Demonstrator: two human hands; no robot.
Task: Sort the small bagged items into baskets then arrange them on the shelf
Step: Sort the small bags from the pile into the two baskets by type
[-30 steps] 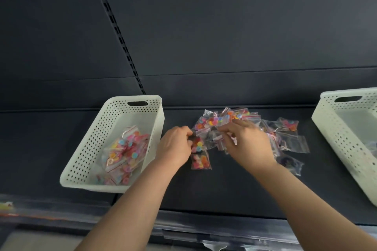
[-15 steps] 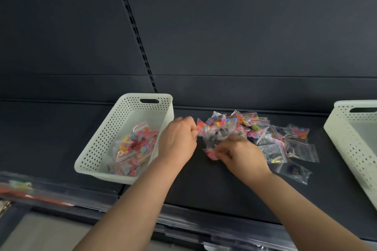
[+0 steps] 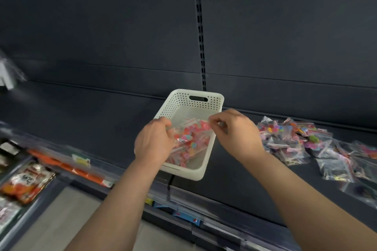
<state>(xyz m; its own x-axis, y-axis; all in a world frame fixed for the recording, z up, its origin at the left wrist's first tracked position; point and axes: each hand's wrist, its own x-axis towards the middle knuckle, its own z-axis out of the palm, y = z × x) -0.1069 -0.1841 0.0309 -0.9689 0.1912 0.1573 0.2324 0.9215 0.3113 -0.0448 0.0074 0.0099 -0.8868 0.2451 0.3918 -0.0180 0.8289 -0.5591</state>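
Note:
A white perforated basket (image 3: 195, 173) stands on the dark shelf (image 3: 234, 181), holding several small clear bags of pink and orange pieces. Both hands hover over it. My left hand (image 3: 152, 144) grips small bags at the basket's left rim. My right hand (image 3: 237, 134) pinches the edge of a small clear bag (image 3: 202, 125) above the basket's right side. A pile of small bagged items (image 3: 293, 140) lies on the shelf to the right of the basket.
The shelf's front rail (image 3: 183, 208) carries price labels. Lower left, another shelf holds orange packaged goods (image 3: 24, 181). A slotted upright (image 3: 201, 47) runs down the dark back panel behind the basket.
Both hands left the pile and moved left over the basket, carrying small bags. The view swung left, so the right-hand basket is out of sight.

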